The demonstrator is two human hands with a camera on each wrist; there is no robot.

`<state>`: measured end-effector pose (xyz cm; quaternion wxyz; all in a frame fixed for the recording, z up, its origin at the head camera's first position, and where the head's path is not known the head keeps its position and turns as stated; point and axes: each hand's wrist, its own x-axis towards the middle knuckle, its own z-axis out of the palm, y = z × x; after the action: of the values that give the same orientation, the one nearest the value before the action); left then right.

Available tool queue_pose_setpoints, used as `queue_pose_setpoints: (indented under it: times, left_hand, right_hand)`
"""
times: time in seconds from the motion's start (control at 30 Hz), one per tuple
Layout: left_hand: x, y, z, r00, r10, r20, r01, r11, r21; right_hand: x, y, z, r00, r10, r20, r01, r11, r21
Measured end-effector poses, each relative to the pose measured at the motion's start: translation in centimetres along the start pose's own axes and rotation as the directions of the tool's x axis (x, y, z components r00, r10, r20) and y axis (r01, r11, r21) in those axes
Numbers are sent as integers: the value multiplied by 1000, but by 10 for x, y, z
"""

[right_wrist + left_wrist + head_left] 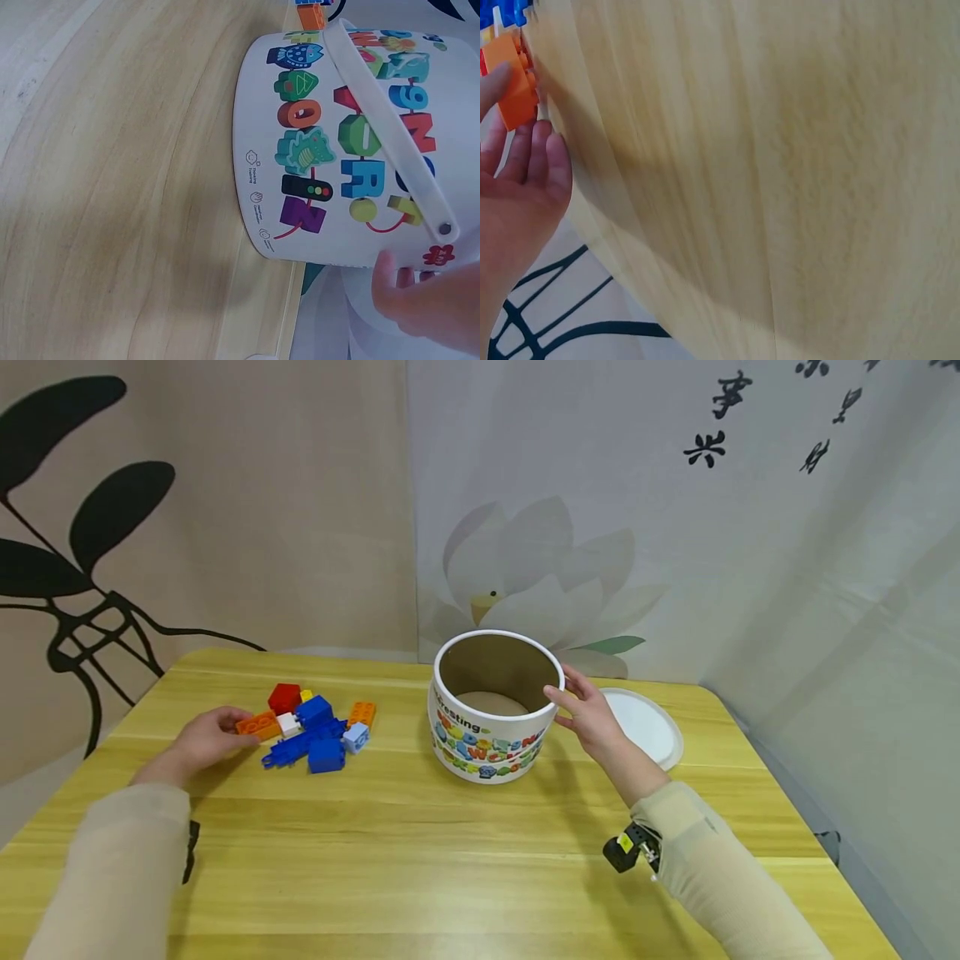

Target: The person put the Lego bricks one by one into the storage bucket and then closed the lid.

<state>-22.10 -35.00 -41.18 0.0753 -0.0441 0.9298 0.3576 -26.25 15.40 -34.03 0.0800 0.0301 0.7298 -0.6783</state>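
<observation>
Near the table's left side, my left hand pinches an orange toy building brick between thumb and fingers. The brick lies at the left edge of a small heap: blue bricks, a red brick, a white brick, a light blue brick and another orange brick. My right hand holds the right side of a white printed bucket, its thumb at the rim and other fingers along the outside. The bucket stands upright and its visible inside holds nothing.
A round white lid lies on the wooden table to the right of the bucket, partly behind my right hand. The bucket's white handle hangs down its side. Printed cloth hangs behind the table.
</observation>
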Motion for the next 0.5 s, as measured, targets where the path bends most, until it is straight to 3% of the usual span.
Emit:
queue_pose_setpoints:
  times: [0.23, 0.5]
  left_hand:
    - [-5, 3, -9, 1000, 9, 18, -9, 1000, 2]
    - [-8, 24, -22, 997, 59, 45, -59, 998, 4]
  right_hand:
    - [0, 0, 1, 1000, 7, 6, -7, 1000, -11]
    - [0, -1, -1, 1000, 15, 5, -15, 1000, -12]
